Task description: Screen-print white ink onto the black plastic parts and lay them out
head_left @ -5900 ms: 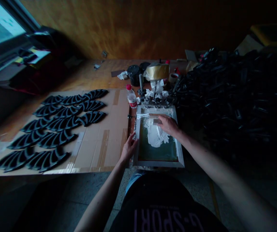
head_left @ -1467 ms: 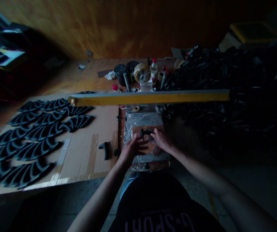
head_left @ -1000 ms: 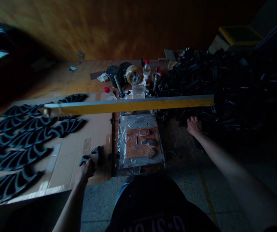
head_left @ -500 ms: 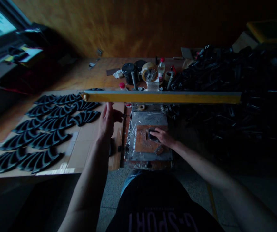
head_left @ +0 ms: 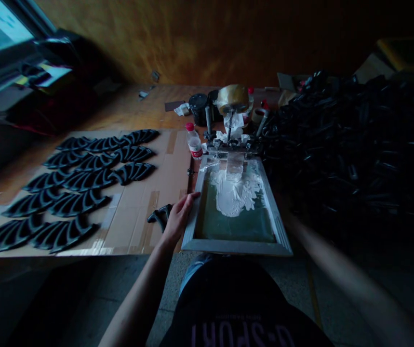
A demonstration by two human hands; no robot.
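A screen-printing frame [head_left: 237,247] lies lowered over the work plate, its grey rim around a green mesh. Thick white ink [head_left: 230,197] is spread on the mesh, and a pale squeegee-like block [head_left: 234,167] rests at the ink's far end. My left hand [head_left: 180,215] grips the frame's left rim, thumb and fingers at the edge. Beyond the right rim, my right hand [head_left: 290,218] is smeared by motion and dark, so its fingers do not show. Beside my left hand lies a small black forked part [head_left: 159,215] on the cardboard [head_left: 129,217].
Rows of black ribbed parts [head_left: 87,178] cover the cardboard's left side. A big heap of black parts [head_left: 344,144] stands at the right. Behind the frame are a hinge clamp [head_left: 233,148], a red-capped bottle [head_left: 194,142], a black tub [head_left: 198,108] and a tape roll [head_left: 233,99].
The raised frame has swung down flat over the plate. My left hand came down with it, nearer to me. My right hand left the small block on the plate and moved right.
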